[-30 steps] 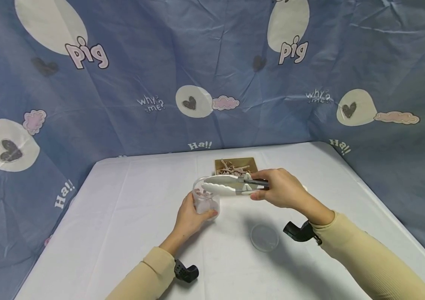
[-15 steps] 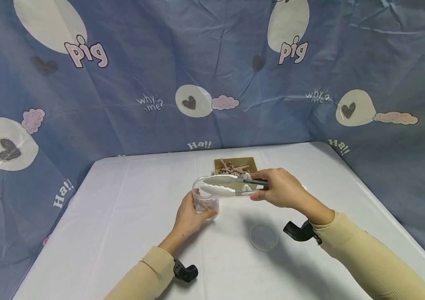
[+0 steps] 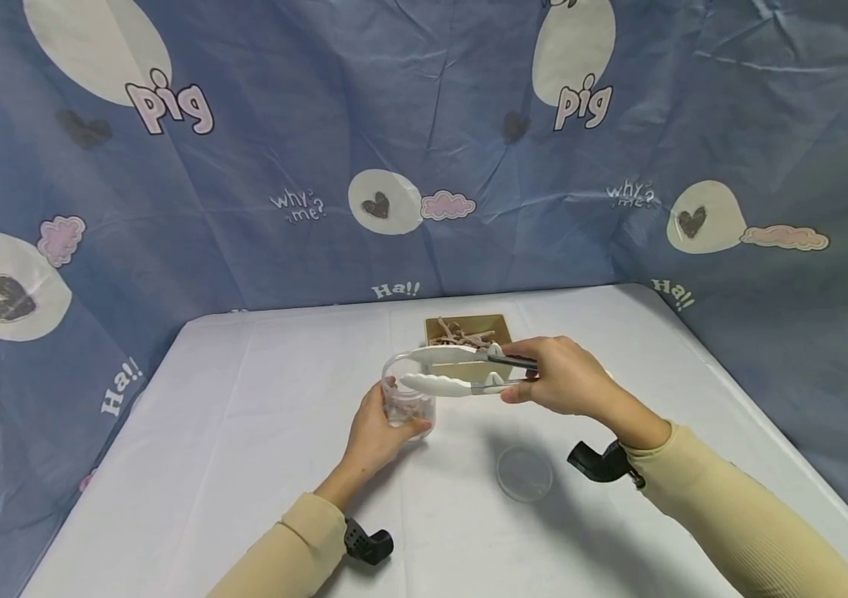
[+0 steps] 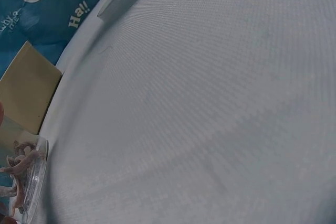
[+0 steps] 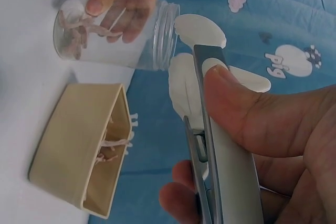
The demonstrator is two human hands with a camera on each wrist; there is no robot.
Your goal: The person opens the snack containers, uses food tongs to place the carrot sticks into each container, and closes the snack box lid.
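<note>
My left hand grips a clear plastic jar around its side, the thumb across the front. Several thin pinkish-brown strips lie at the jar's bottom. My right hand holds a pair of tongs with metal arms and white scalloped heads. The heads stand apart over the jar's mouth, nothing visible between them. Behind the tongs is a tan rectangular box with more such strips inside. In the left wrist view only the jar's base and strips show.
A round clear lid lies flat on the white-clothed table, right of the jar. A small white thing shows partly behind the right wrist. A blue printed curtain hangs along the table's back and sides.
Pinkish strips seen near the jar's mouth between the tong heads are now down inside the jar. The tong heads have spread wider apart. Both hands have stayed nearly in place.
</note>
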